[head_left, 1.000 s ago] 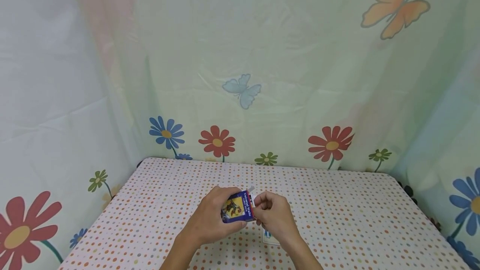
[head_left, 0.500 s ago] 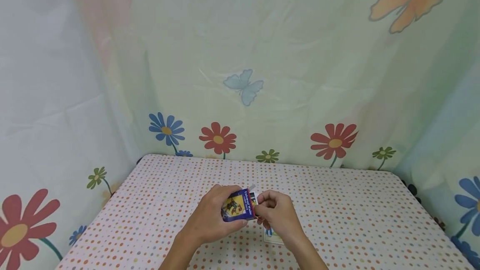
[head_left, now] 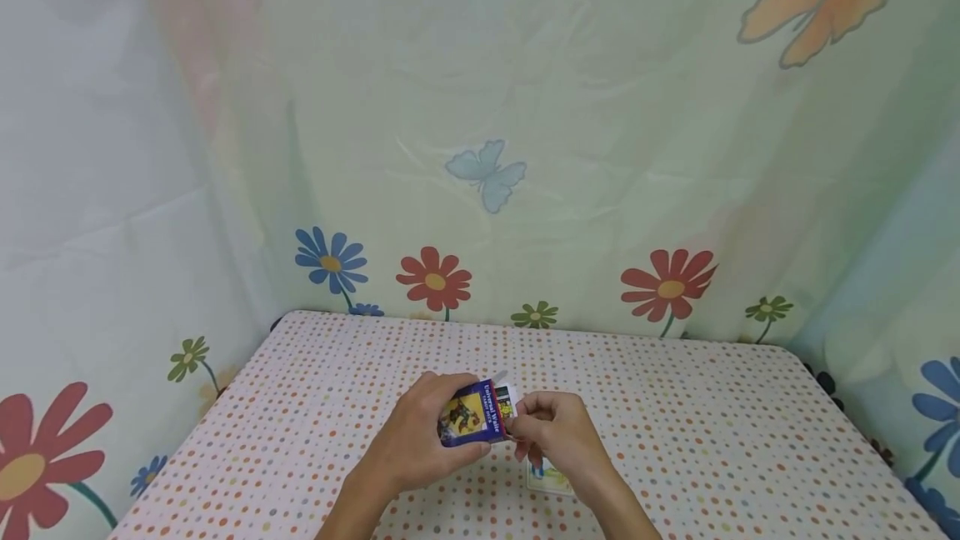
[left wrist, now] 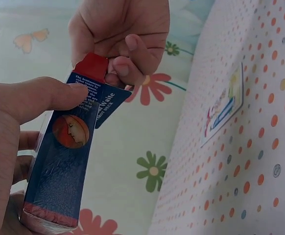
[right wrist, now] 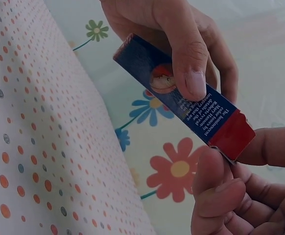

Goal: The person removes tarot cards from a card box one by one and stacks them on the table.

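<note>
My left hand (head_left: pixel 420 432) grips a blue tarot deck box (head_left: pixel 463 419) above the table, its open end facing right. The left thumb lies along the narrow printed side of the box (left wrist: pixel 59 166) in the left wrist view. At the open end, my right hand (head_left: pixel 558 436) has curled fingers and pinches tarot cards (head_left: pixel 506 401) that stick partly out. A red side flap (right wrist: pixel 232 137) is folded outward there in the right wrist view. Below the right hand, a loose tarot card (head_left: pixel 547 480) lies on the table; the hand covers part of it.
A table with a dotted cloth (head_left: pixel 360 365) spreads beneath both hands. Behind it and at both sides hang curtains (head_left: pixel 585 148) printed with flowers and butterflies.
The cards stick out farther from the box's open end. My right hand has shifted slightly right, while my left hand keeps its grip on the box almost in place.
</note>
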Available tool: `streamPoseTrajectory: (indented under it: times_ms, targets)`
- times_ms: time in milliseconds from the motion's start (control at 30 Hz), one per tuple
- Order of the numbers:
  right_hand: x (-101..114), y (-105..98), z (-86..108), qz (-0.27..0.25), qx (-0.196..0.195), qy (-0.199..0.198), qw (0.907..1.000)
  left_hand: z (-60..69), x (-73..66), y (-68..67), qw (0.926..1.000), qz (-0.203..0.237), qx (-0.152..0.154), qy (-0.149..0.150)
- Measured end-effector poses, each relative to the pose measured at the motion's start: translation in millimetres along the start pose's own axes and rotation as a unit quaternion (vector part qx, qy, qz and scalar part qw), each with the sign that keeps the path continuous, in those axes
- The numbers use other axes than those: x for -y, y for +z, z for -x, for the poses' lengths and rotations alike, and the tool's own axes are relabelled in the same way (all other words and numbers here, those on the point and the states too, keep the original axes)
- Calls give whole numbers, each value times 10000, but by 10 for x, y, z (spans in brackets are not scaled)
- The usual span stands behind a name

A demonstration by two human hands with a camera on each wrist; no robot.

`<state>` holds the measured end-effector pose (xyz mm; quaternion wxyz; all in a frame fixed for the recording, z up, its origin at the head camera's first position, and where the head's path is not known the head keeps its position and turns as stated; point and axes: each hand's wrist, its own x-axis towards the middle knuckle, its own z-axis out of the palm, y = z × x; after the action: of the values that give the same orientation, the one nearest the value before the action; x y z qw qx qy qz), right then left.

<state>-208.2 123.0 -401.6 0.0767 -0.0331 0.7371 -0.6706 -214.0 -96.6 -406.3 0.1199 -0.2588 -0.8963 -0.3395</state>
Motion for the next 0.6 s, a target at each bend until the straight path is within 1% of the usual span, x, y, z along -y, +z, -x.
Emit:
streamPoseTrajectory:
  times_ms: [167, 300, 500, 600]
  targets:
    - [-28, -4, -1, -166, -10, 136, 9998, 29, 9, 15, 9999, 74, 42, -82]
    - [-20, -5, -14, -146, 22, 138, 9998, 18, 22, 16, 10000, 58, -12, 7]
    - [-39, -3, -38, -58, 220, 89, 9997, -2, 31, -1, 9999, -11, -102, 116]
    - [-58, 0, -46, -63, 185, 86, 9998, -7, 48, 6, 9998, 14, -124, 142]
